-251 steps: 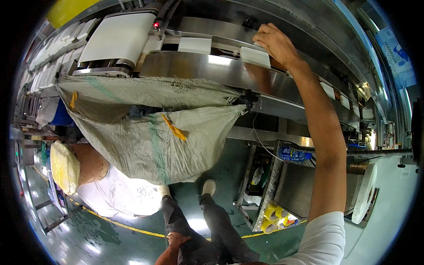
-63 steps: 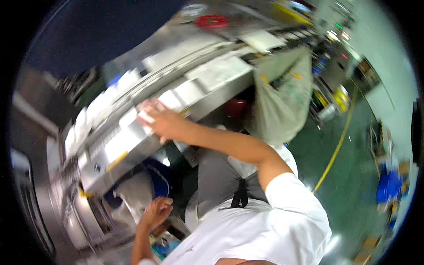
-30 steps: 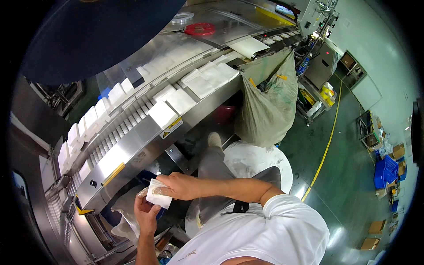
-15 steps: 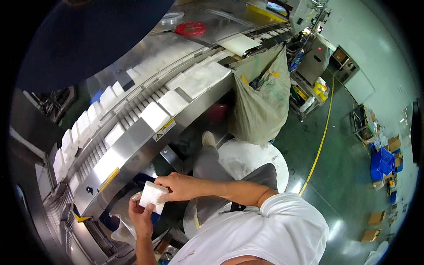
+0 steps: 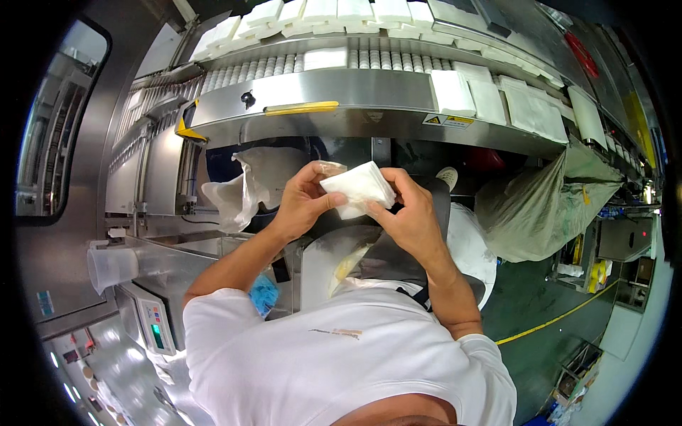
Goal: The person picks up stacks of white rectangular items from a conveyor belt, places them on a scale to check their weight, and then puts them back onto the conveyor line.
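Note:
Between my two hands, above my lap and just in front of the conveyor's metal edge, is a small stack of folded white sheets point(image 5: 361, 186). My left hand point(image 5: 302, 202) pinches its left side, thumb on top, with a pale covering on some fingertips. On the other side, my right hand point(image 5: 410, 209) grips the right edge and lower corner between thumb and fingers. The sheets sit tilted, their layered edges showing at the right. Similar white stacks point(image 5: 452, 94) lie on the conveyor point(image 5: 320, 86) beyond, and more line its far side.
A crumpled whitish plastic bag point(image 5: 245, 192) hangs left of my hands. At the left stand a translucent jug point(image 5: 112, 268) and a scale point(image 5: 158, 328). Blue crumpled plastic point(image 5: 263, 294) lies by my left arm. A grey-green sack point(image 5: 526, 216) hangs at the right.
My view has swung left, so the conveyor now runs across the top and the scale shows. Both hands still hold the stack, now turned and tilted differently.

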The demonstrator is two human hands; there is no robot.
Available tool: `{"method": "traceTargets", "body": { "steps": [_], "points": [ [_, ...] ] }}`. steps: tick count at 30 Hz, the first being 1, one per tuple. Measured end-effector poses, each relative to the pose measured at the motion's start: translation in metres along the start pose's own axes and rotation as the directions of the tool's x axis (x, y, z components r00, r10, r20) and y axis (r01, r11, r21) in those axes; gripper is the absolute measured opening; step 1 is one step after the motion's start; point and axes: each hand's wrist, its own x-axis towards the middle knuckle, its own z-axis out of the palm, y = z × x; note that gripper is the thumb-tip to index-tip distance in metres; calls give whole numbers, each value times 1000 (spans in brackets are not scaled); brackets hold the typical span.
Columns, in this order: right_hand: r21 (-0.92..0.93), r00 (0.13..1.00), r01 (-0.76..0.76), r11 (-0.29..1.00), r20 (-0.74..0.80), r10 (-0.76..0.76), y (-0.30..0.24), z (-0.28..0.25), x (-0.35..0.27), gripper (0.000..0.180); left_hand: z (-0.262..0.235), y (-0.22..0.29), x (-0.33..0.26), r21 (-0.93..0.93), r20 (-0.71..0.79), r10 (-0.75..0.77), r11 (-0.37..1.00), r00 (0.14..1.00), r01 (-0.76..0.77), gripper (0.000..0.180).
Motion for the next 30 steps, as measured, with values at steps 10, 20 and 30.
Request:
{"method": "traceTargets", "body": {
  "steps": [10, 20, 30],
  "points": [
    [-24, 994, -65, 998, -89, 62, 5, -4, -1, 41, 12, 4, 6, 39, -19, -70, 997, 997, 71, 76],
    [-174, 977, 121, 977, -151, -147, 25, 19, -6, 37, 14, -1, 7, 120, -162, -65, 989, 985, 86, 57],
    [42, 998, -61, 997, 14, 61, 34, 1, 9, 55, 13, -2, 10, 225, -124, -6, 974, 992, 34, 55]
  ]
}}
